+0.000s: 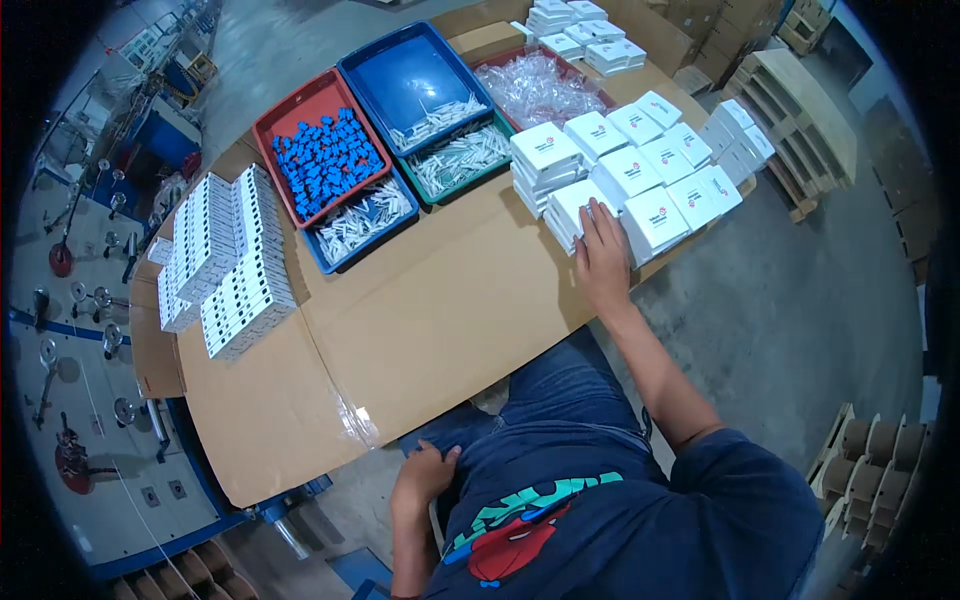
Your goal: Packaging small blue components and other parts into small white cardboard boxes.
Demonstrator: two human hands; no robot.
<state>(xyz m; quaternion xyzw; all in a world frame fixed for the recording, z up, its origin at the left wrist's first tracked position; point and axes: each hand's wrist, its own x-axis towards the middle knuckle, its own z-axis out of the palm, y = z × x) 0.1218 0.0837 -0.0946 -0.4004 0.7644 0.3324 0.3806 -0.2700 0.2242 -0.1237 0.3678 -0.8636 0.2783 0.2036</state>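
Note:
My right hand (pixel 604 255) reaches over the table's right side. Its fingers lie stretched along the right edge of a small stack of flat white boxes (pixel 572 210), with the thumb lower at the front. The hand touches the stack without lifting it. Right beside it stand more stacks of white boxes (pixel 660 216), packed close in rows. My left hand (pixel 428 472) hangs low by my thigh, off the table's front edge. Its fingers are loosely bent, the thumb stands apart, and nothing shows in it.
Brown cardboard (pixel 430 320) covers the table. Along the back stand a red tray (pixel 262 125) of blue parts, blue trays (pixel 400 60) and a green tray (pixel 440 198) with white pieces, and clear plastic packaging (pixel 540 88). White dotted blocks (pixel 240 300) are stacked left. Wooden pallets (pixel 790 120) stand right.

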